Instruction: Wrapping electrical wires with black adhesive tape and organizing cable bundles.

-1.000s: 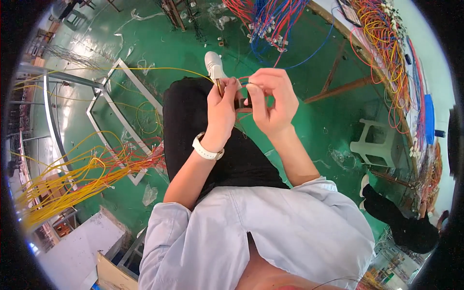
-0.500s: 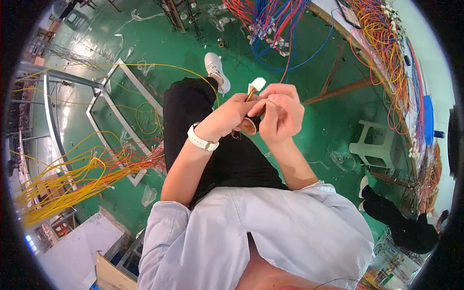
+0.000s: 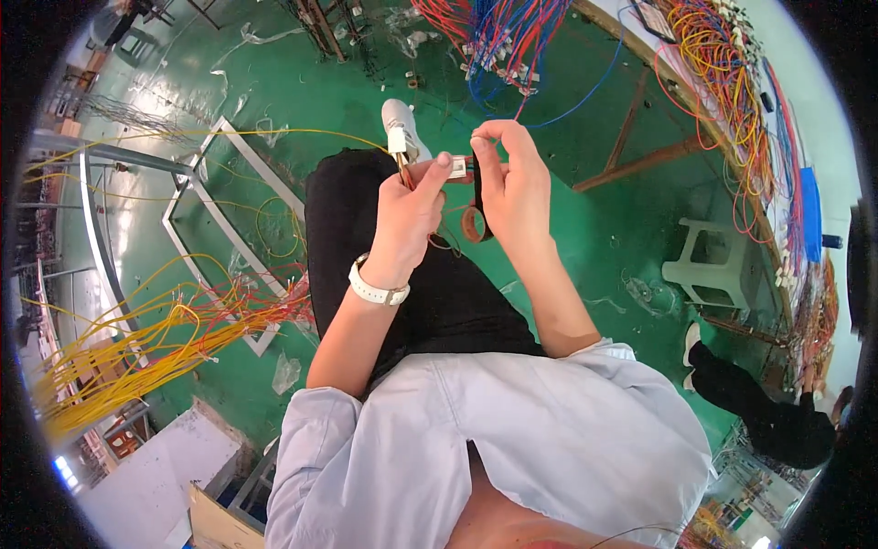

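My left hand (image 3: 410, 215) is closed around a few thin wires (image 3: 403, 170), thumb pressed on top. A white plug connector (image 3: 396, 139) stands above the fist at the end of these wires. A second white connector (image 3: 459, 167) sticks out beside the thumb tip, toward the right hand. My right hand (image 3: 519, 188) pinches a strip of black tape (image 3: 476, 183) between thumb and forefinger. Below that hand hangs the tape roll (image 3: 473, 224), its brown core facing up. Whether the strip touches the second connector is hard to tell.
Yellow and red wire bundles (image 3: 174, 339) lie at left beside a grey metal frame (image 3: 242, 165). Red and blue wires (image 3: 517, 41) hang ahead. A wire-laden bench (image 3: 677, 69) runs along the right, near a pale stool (image 3: 709, 265) and another person (image 3: 777, 421).
My hands have drawn apart, the left one moving left and turning more upright. The second connector and the black tape strip now show between them.
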